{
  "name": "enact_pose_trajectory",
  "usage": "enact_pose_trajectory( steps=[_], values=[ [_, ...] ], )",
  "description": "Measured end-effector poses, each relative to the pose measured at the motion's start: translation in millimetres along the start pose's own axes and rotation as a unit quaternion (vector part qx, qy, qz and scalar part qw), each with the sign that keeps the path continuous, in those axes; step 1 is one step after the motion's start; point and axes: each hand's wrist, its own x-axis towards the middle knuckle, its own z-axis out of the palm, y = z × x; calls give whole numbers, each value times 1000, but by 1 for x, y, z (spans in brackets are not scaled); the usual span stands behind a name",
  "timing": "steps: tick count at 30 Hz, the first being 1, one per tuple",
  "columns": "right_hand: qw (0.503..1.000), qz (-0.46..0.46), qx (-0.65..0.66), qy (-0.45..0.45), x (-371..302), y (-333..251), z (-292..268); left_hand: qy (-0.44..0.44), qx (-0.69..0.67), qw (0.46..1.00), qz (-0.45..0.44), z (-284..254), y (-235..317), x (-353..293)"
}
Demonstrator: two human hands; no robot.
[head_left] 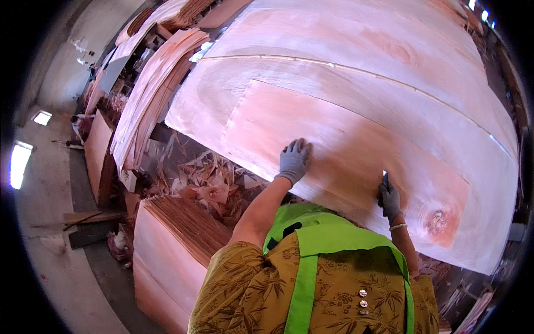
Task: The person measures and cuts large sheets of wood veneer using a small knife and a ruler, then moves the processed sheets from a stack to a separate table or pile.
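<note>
A pinkish rectangular wood veneer sheet [345,131] lies on top of a larger pale veneer sheet [194,106]. My left hand [295,160], in a grey glove, rests on the smaller sheet near its near edge, fingers stretched out and holding nothing. Farther right, my gloved right hand [389,200] is closed around a small knife [385,178], its pale blade pointing away from me. The knife's handle is mostly hidden in the fingers. A dark round knot [436,221] marks the smaller sheet right of that hand.
A thin bamboo-like strip [334,65] crosses the large sheet beyond the smaller one. Stacked veneers [158,94] stand at the far left, with another thick stack [183,228] nearer me. Torn wood scraps [214,178] are heaped between these stacks and the work surface.
</note>
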Motion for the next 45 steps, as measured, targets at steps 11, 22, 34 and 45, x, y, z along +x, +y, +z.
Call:
enact_pose_trajectory(
  steps=[11, 22, 34, 45],
  values=[
    [958, -230, -170, -29, 18, -54, 169, 72, 18, 989, -128, -27, -226, -19],
    [829, -247, -487, -119, 69, -228, 462, 186, -7, 978, -99, -27, -302, 12],
    [791, -187, -576, -88, 132, -272, 555, 65, 49, 979, -185, -34, -295, 31],
    [739, -219, -628, -111, 72, -214, 476, 110, 54, 976, -180, -28, -298, 29]
  ],
)
